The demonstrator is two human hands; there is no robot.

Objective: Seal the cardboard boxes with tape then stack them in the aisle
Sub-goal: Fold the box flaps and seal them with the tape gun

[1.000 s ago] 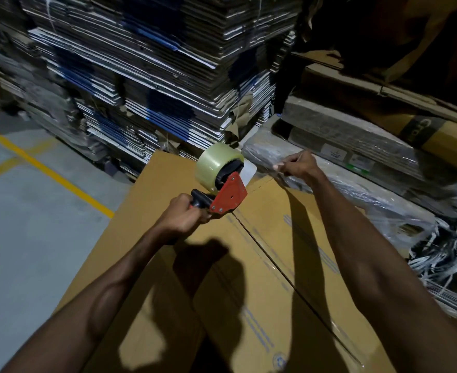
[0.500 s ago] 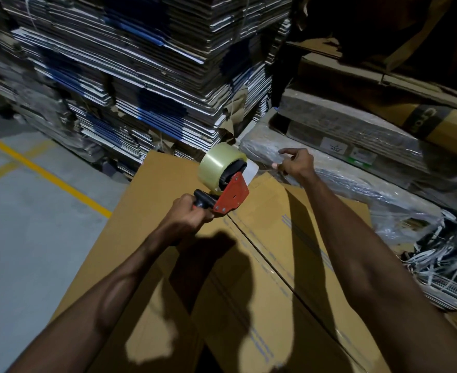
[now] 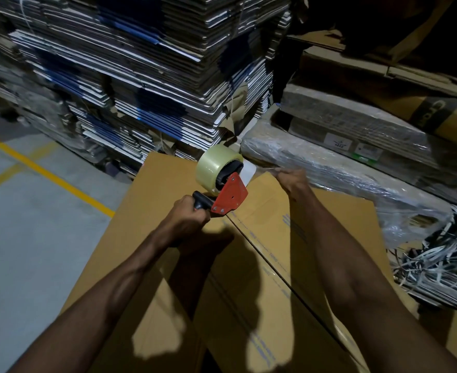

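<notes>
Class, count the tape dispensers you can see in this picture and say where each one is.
1. The tape dispenser is held by the left hand over the far end of the cardboard box, above its centre seam. Others may lie out of view.

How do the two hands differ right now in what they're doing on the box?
The left hand grips the tape dispenser by its black handle, over the middle seam; the right hand holds no tool and is at the far edge of the cardboard box. The left is sharp, the right blurred, so its grip is unclear. Both reach out over the box top.
</notes>
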